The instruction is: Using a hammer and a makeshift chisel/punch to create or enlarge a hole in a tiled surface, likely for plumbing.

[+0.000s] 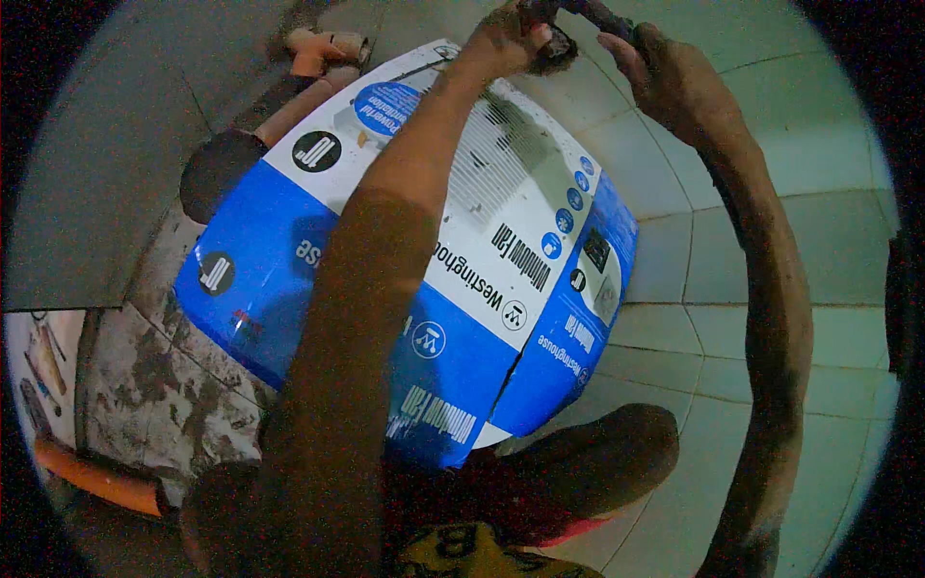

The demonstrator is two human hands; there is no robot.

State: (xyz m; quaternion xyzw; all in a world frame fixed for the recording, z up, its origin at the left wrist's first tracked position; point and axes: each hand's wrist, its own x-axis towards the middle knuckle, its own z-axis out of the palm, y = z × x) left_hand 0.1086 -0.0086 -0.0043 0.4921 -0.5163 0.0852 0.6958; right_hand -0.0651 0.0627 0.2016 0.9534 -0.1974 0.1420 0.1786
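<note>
At the top edge of the head view, my left hand [501,43] is closed on a dark, rounded object [557,50], partly cut off by the frame. My right hand [679,87], farther right, has its fingers round the end of a dark, bar-shaped object [599,14]; its thumb points up along it. Whether these dark pieces are one item I cannot tell. Below both hands lies a blue and white cardboard fan box [462,279], with dark smudges on its white printed panel. My left forearm crosses over the box.
An orange pipe tee [328,50] and a pipe stand beyond the box's left corner. Another orange pipe [101,479] lies lower left, by the dirt-stained floor [178,385]. Pale tiles [655,328] run along the right. My bent knee [626,443] is near the box.
</note>
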